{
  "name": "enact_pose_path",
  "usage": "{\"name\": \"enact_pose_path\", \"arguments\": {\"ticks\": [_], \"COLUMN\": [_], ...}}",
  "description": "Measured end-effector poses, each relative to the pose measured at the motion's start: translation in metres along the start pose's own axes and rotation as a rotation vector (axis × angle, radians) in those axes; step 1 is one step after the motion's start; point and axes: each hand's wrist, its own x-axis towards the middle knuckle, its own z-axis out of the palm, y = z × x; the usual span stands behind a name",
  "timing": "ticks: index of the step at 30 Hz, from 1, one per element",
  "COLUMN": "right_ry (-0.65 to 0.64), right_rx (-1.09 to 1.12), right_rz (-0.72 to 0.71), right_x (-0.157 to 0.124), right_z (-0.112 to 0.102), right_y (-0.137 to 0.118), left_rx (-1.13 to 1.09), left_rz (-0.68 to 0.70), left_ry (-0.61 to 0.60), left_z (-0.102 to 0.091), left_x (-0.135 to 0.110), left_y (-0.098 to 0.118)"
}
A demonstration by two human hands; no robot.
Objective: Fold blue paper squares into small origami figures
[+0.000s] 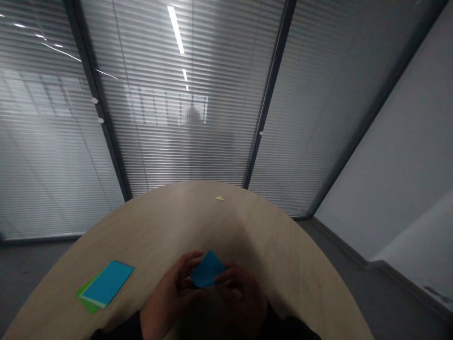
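A small piece of blue paper (207, 270) is held up between the left hand (173, 292), fingers half-curled at its left side, and the right hand (243, 290), pinching its right corner. An uneven pull from either could crease or tear it; a slack grip could let it drop onto the round wooden table (293, 264) below. Blue sheets (112, 282) rest on green paper (85, 293) to the left.

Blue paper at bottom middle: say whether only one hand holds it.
No, the left hand and the right hand hold the blue paper, one at each side.
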Motion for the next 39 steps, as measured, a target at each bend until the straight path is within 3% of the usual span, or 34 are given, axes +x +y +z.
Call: {"name": "enact_pose_path", "arguments": {"ticks": [6, 13, 18, 22, 28, 39], "right_ry": [-0.111, -0.064, 0.014, -0.065, 0.003, -0.055], "right_rx": [0.112, 0.025, 0.03, 0.074, 0.02, 0.013], "right_rz": [0.042, 0.127, 0.085, 0.112, 0.169, 0.16], "right_x": [0.001, -0.004, -0.002, 0.001, -0.001, 0.001], "right_z": [-0.001, 0.003, 0.007, 0.006, 0.009, 0.006], "right_y": [-0.001, 0.002, -0.002, -0.009, -0.006, -0.006], "left_rx": [-0.023, 0.056, 0.08, 0.071, 0.029, 0.048], "left_rz": [-0.046, -0.069, -0.086, -0.106, -0.143, -0.186], "left_ry": [0.014, 0.052, 0.021, 0.004, -0.002, 0.073], "left_z": [0.005, 0.007, 0.007, 0.008, 0.011, 0.015], "left_x": [0.0, 0.0, -0.001, -0.002, -0.002, -0.001], "left_y": [0.004, 0.007, 0.012, 0.012, 0.014, 0.017]}}
